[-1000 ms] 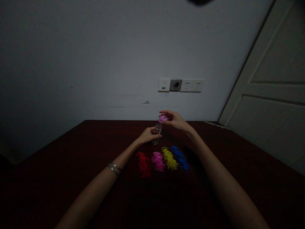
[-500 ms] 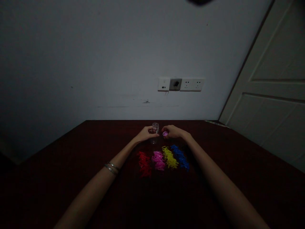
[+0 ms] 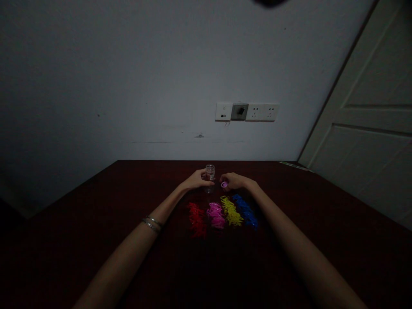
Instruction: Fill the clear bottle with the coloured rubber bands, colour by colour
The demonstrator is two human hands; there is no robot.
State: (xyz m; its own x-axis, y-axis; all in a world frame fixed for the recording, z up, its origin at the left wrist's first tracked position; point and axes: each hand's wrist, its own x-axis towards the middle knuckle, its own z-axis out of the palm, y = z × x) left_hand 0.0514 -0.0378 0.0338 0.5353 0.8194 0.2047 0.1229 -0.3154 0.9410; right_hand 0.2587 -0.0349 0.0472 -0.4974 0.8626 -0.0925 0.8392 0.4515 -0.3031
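Observation:
My left hand (image 3: 197, 179) is wrapped round a clear, uncapped jar (image 3: 210, 170) that stands upright near the back of the table. Just to the right, my right hand (image 3: 232, 181) grips a small pink-purple lid (image 3: 224, 184), apart from the jar. In front of both hands lie heaps of small coloured pieces side by side: red (image 3: 197, 219), pink (image 3: 216, 215), yellow (image 3: 231, 211) and blue (image 3: 245, 211). The single pieces are too small and dim to tell apart well.
The dark red-brown table (image 3: 144, 171) meets a pale wall (image 3: 144, 77) at its back edge. Sockets (image 3: 262, 112) are set in the wall. A white panelled door (image 3: 370, 128) stands at the right. The room is dim.
The lid in my right hand has dropped slightly lower beside the jar. My left hand keeps its hold on the jar. The whole view has shifted a little.

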